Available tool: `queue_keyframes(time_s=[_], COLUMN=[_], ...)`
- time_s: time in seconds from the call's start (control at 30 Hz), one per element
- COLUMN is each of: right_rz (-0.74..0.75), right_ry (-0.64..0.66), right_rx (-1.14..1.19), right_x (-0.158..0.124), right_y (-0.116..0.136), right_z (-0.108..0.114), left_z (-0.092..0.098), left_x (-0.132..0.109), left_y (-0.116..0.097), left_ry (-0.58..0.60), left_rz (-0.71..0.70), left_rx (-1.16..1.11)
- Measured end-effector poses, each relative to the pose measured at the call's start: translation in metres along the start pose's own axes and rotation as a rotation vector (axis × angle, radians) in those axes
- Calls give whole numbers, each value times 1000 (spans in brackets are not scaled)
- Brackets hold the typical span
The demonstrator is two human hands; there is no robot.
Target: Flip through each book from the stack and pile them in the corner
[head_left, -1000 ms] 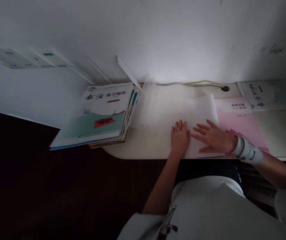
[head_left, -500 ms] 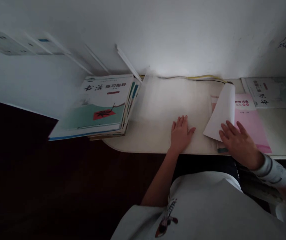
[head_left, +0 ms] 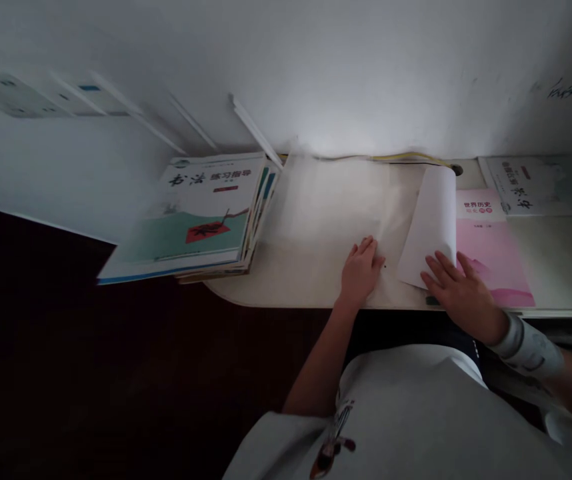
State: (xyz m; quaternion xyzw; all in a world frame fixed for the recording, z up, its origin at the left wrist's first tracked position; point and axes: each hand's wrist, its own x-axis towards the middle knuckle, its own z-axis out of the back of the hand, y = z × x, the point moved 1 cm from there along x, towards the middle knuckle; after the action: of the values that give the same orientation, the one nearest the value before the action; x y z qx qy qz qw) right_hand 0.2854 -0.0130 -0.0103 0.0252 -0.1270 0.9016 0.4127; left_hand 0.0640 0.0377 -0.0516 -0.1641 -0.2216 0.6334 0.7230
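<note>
White paper (head_left: 429,227) curls beside the pink world-history booklet (head_left: 499,257); the right hand (head_left: 466,297) touches its lower edge, fingers spread. The left hand (head_left: 360,277) rests on the desk (head_left: 276,287), fingers extended.

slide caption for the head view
Right hand at a curled white sheet by a pink cover, left hand on the desk.

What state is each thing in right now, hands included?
White sheet: bent over, curved along its right edge.
Pink book: flat, cover up, partly covered by the sheet.
Left hand: palm down on the desk, grasping nothing visible.
Right hand: fingers spread, at the sheet's lower right.
Wristband: worn on the right wrist.
Book stack: piled, jutting past the desk edge.
Far-right book: flat, cover up.
</note>
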Motion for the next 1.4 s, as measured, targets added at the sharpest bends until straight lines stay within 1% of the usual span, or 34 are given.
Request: queue_keyframes(time_s=[0.17,0.3,0.43,0.57,0.67,0.77,0.83,0.97,1.17,1.23,1.33,1.4], right_rz=[-9,9,26,46,24,1,-7,-29,-88,-111,-122,-117], right_ry=[-120,-173,-169,-169,-152,-153,-160,-135,-149,-157,-136,-119], right_rx=[29,69,86,99,96,92,91,95,106,102,101,116], right_x=[7,14,16,16,12,6,2,-2,7,11,15,15], right_y=[10,22,31,32,29,23,20,17,24,26,28,28], right_z=[-6,-14,-18,-20,-23,-24,-24,-23,-23,-22,-23,-24], left_z=[-2,-4,1,8,6,1,-1,-2,1,3,7,7], left_x=[-2,-4,-6,-6,-5,-4,-4,-4,-2,-1,0,-1], left_y=[5,5,1,-2,-3,-2,0,3,5,3,-1,-3], left_ry=[-89,-108,-76,-67,-80,-44,-23,-45,-85,-94,-89,-84], left_rz=[2,-34,-37,-8,-20,-32,-27,-20,-39,-21,35,38], left_rx=[-70,-30,61,132,185,230,233,213,158,167,212,221])
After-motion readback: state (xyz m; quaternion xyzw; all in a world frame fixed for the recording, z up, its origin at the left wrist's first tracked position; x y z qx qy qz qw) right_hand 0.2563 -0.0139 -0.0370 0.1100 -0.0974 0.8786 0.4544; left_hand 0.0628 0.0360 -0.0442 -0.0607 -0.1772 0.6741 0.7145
